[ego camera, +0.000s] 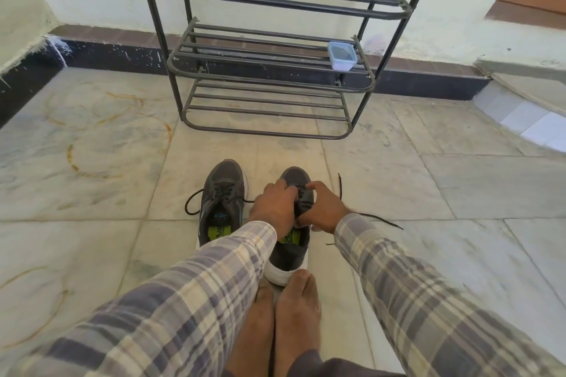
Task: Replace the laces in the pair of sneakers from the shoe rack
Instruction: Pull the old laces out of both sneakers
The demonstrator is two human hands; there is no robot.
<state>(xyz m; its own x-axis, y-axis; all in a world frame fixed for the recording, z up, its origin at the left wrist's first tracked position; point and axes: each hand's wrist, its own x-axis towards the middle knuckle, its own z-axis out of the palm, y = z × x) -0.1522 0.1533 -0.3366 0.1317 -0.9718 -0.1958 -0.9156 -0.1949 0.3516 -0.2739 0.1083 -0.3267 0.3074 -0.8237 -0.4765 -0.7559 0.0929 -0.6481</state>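
Leaving the first sneaker (222, 202) flat on the floor tiles (92, 187), laced through its eyelets but untied, both ends trailing loose. Working on the second sneaker (289, 257), touching the first on its right side, heel toward the bare feet. Pinching its lacing zone with the left hand (272, 208), fingers curled tight. Pinching the same zone from the opposite side with the right hand (324, 208); lace or tongue between the fingers, not telling which. Keeping both sneakers off the shoe rack (367, 13). Trailing the black lace (378, 219) out rightward across the tiles. Judging progress as early: apparently unlacing one sneaker, not yet starting the other, replacement laces not showing.
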